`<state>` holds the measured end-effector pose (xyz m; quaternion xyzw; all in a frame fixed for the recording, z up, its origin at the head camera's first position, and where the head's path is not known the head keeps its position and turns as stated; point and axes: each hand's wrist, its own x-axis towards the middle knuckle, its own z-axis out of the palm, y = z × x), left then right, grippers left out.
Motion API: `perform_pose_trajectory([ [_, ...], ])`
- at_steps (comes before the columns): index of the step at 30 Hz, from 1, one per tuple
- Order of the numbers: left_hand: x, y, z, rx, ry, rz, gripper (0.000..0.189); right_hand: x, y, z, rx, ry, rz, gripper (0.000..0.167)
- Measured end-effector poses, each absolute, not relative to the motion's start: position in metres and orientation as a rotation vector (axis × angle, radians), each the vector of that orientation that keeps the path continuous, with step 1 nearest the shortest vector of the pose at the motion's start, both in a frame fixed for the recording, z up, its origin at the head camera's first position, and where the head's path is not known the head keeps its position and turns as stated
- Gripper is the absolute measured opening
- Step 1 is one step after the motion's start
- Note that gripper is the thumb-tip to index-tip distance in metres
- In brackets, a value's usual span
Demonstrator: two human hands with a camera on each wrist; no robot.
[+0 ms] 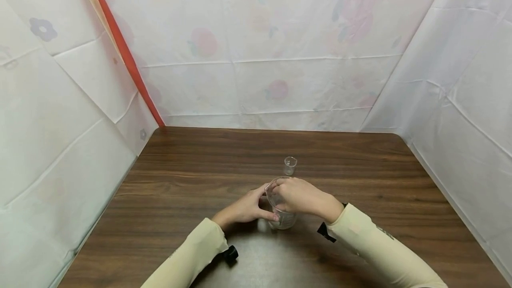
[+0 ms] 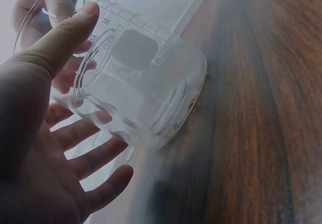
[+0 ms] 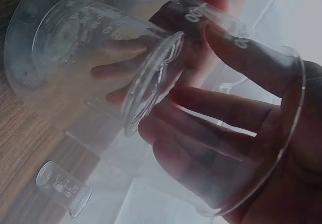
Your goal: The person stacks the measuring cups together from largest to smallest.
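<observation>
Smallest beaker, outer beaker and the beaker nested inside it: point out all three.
Smallest glass beaker (image 1: 290, 166): head view, middle of the side wall.
Outer glass beaker (image 1: 286, 222): head view, lower wall.
Nested glass beaker (image 3: 111, 58): right wrist view, side wall.

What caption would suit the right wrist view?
Right hand's fingers inside a large clear glass beaker containing a medium glass beaker; a small glass beaker stands apart.

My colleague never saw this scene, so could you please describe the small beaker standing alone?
On the brown table, the left hand and right hand are at a large beaker. Just beyond it, toward the patterned backdrop, stands a small glass beaker. It stands apart, and no hand touches it.
</observation>
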<state>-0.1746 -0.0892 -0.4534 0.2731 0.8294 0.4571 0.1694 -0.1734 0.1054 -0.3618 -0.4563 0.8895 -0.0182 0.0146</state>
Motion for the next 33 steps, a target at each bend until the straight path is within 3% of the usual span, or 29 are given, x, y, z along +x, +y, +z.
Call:
perform_pose_trajectory([
  [33, -0.176, -0.09, -0.454, 0.744, 2.332, 1.323, 0.095, -0.183, 0.116, -0.341, -1.439, 2.758, -0.262, 0.031],
])
